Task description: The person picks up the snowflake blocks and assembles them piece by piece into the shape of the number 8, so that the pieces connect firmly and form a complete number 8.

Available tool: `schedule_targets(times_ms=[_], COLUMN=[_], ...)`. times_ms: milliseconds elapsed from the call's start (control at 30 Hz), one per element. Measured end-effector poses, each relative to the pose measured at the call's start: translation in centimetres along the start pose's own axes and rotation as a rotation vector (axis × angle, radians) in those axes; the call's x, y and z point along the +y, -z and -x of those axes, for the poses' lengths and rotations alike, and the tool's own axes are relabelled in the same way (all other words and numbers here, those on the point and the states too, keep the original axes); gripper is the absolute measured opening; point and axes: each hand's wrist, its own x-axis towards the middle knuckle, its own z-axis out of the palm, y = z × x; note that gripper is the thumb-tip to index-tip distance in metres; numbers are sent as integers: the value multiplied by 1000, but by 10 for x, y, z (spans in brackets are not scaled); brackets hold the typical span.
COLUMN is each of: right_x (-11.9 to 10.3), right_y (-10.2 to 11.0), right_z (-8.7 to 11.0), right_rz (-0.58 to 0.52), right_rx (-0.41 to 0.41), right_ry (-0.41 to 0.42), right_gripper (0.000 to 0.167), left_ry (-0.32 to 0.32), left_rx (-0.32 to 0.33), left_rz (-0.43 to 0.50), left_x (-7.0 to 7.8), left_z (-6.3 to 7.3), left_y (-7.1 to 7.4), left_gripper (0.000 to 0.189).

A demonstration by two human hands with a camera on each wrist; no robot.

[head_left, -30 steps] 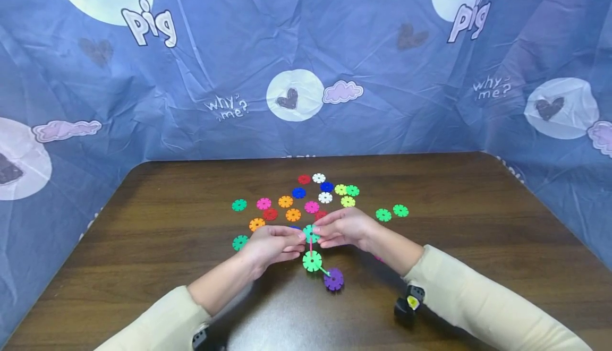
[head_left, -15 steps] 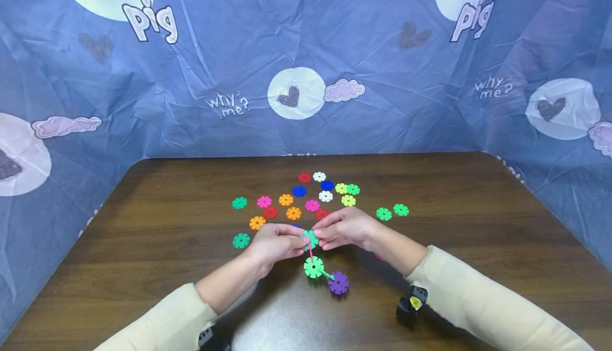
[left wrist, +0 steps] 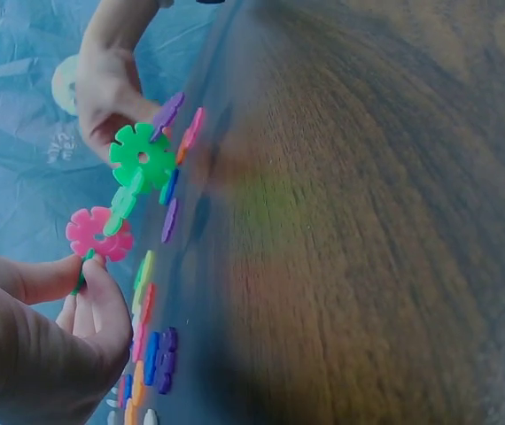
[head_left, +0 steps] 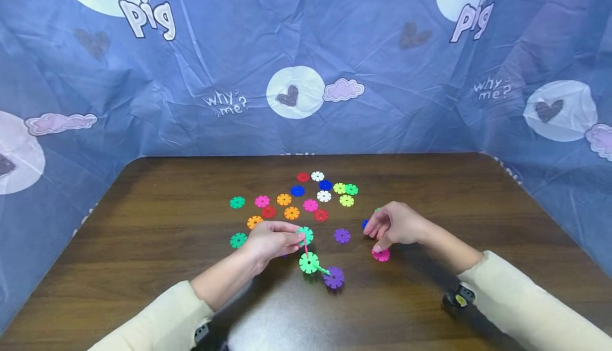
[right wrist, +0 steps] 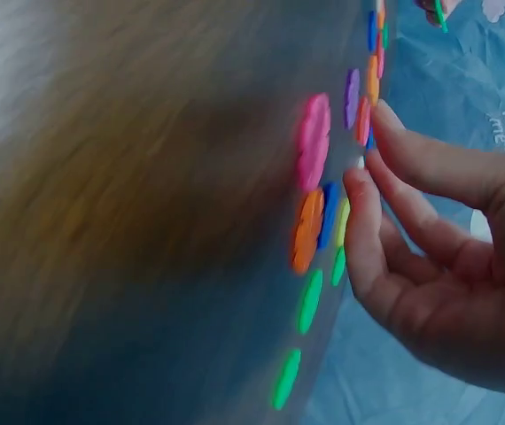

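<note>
- Your left hand (head_left: 270,243) has a thumb-and-finger pinch on the teal disc (head_left: 308,232), top of a five-disc chain.
- Chain hangs below it: pink link disc (head_left: 306,248) edge-on, bright green disc (head_left: 308,263), green link disc (head_left: 323,270) edge-on, purple end disc (head_left: 334,277). Can't tell if the end touches the table (head_left: 143,266).
- Your right hand (head_left: 402,225) holds nothing: small gap between thumb and fingertips, other fingers loosely bent.
- It's over the loose pink disc (head_left: 381,256); can't tell if the thumb touches.
- Blue disc (head_left: 365,224) sits just beside those fingertips, partly hidden.
- Loose purple disc (head_left: 341,236) lies between your hands.
- More mixed-colour discs lie scattered beyond, e.g. red disc (head_left: 321,215), orange disc (head_left: 291,213).
- Printed blue cloth (head_left: 382,133) behind.
</note>
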Motion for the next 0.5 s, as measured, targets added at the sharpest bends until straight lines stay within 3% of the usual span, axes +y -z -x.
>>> schedule_targets(times_ms=[133,267,400,500], right_x=[8,10,11,9], right_y=[2,0,0,-1], right_z=[6,7,6,2], right_rz=[143,254,294,251], right_rx=[-41,-18,9,36], right_ry=[130,207,234,235], right_gripper=[29,27,25,22], left_ry=[3,1,8,12], left_rx=[4,-3,-11,-16], left_rz=[-3,5,12,18], left_x=[0,-1,-1,-2], left_z=[-1,-2,-2,-3], left_y=[2,2,1,2], left_gripper=[22,22,23,23])
